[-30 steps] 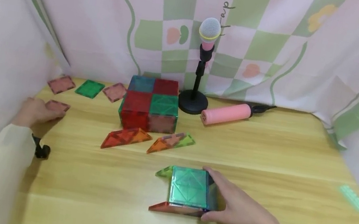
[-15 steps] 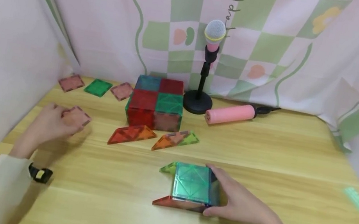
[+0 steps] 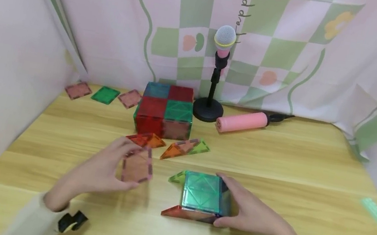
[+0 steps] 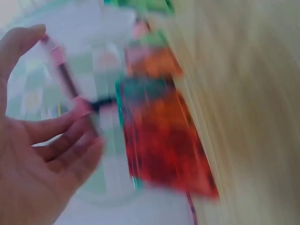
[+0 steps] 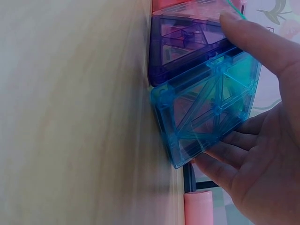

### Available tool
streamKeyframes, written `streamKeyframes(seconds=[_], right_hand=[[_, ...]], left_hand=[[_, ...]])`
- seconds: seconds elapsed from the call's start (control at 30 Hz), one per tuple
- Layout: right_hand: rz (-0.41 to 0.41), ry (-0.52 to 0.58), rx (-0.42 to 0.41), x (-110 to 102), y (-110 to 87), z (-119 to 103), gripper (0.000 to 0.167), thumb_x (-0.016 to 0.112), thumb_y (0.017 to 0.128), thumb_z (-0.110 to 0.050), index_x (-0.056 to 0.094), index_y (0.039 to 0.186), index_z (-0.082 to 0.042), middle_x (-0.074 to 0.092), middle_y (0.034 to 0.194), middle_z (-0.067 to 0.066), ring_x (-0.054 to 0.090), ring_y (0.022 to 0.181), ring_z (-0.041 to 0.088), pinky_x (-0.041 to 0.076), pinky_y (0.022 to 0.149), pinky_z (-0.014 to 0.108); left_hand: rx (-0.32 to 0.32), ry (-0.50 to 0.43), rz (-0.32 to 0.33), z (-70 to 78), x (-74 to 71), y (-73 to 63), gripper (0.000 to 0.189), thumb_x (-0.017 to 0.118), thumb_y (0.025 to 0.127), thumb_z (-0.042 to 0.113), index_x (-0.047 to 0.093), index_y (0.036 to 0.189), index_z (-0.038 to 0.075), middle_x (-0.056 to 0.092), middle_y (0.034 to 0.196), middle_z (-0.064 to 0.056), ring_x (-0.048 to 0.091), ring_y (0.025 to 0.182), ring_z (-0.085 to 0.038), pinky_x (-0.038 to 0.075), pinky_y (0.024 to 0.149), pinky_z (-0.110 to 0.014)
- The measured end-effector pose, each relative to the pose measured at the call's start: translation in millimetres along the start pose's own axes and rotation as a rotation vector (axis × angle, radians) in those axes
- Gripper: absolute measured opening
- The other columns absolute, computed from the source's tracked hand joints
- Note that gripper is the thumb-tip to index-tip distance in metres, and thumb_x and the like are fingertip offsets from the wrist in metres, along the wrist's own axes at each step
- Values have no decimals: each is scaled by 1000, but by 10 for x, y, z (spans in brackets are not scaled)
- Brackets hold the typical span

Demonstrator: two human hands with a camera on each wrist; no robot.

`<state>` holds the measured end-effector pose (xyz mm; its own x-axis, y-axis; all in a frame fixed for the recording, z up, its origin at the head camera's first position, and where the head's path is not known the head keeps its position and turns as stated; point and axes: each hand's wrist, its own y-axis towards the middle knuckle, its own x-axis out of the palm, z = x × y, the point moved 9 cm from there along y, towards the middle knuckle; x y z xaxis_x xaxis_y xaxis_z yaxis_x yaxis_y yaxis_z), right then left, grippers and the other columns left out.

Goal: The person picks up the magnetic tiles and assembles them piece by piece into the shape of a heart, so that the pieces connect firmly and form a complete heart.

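Note:
My left hand [image 3: 93, 172] pinches a translucent pink square magnetic tile [image 3: 137, 167] above the table, left of a small box of magnetic tiles [image 3: 201, 192]. The left wrist view, blurred, shows this pink tile [image 4: 70, 77] edge-on between thumb and fingers. My right hand [image 3: 256, 214] grips the small box from its right side, thumb at the near face and fingers at the far one. Green squares top the box; a lime triangle [image 3: 177, 177] and a red triangle [image 3: 171, 211] stick out leftward. Its right end shows a blue tile [image 5: 211, 103], beside a purple triangle [image 5: 161, 47].
Behind stands a larger tile block [image 3: 153, 105], with a red-orange tile strip [image 3: 154, 141] and an orange-pink-lime strip [image 3: 185, 149] before it. Loose pink [image 3: 78, 90] and green [image 3: 105, 95] tiles lie back left. A microphone [image 3: 209, 106] and pink pump [image 3: 241, 122] stand behind.
My left hand has lifted the pink tile from the table's left side and carried it right, near the small box. My right hand keeps its grip on the box.

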<state>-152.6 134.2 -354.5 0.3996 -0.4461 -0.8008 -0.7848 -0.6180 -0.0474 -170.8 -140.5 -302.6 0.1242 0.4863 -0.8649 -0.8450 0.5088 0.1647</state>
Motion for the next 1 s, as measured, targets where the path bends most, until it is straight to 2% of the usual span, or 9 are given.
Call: streamKeyframes(seconds=[0.07,0.2,0.37,0.5,0.63,0.8,1.0], right_hand=[[-2,5,4,2,-3,9,101,72,77,-54,24,148,-2,35,149,20,39,133,37,39,101,56],[2,5,4,0,-8,16,101,73,77,-53,24,148,-2,35,149,21,39,133,38,39,100,56],[-3,10,4,7,-10,23,100,72,77,-54,24,148,-2,35,149,20,39,133,37,39,100,56],[-9,17,13,4,-14,40,100,72,77,-54,23,149,-4,35,149,19,39,134,37,39,100,56],[-5,14,16,-18,-29,65,100,71,77,-55,23,148,-3,35,149,20,39,133,37,39,100,56],[33,1,13,-97,-82,127,101,74,77,-50,22,148,-2,36,146,24,42,130,41,40,99,57],[73,-15,-18,-223,-159,230,102,78,76,-42,17,151,-9,37,144,26,46,125,42,43,95,57]], left_hand=[[25,-24,-76,123,188,93,74,80,70,39,51,130,5,48,118,-3,52,100,-14,52,84,-36],[56,-87,-199,273,552,252,72,80,69,36,50,129,9,46,114,3,50,94,-10,50,80,-26],[93,-111,-311,396,887,321,71,75,75,38,45,130,7,45,117,-1,50,101,-11,48,88,-27],[83,-109,-342,425,974,312,80,75,77,45,38,136,7,43,126,-3,49,112,-13,46,97,-31],[83,-107,-338,473,1002,335,88,76,76,47,32,141,6,43,131,-5,47,119,-14,44,101,-33],[115,-46,-304,568,1039,447,87,76,76,43,34,142,4,47,132,-8,50,118,-16,45,100,-32],[96,-21,-339,649,1162,645,88,73,78,45,31,145,5,46,136,-8,49,121,-15,44,100,-31]])
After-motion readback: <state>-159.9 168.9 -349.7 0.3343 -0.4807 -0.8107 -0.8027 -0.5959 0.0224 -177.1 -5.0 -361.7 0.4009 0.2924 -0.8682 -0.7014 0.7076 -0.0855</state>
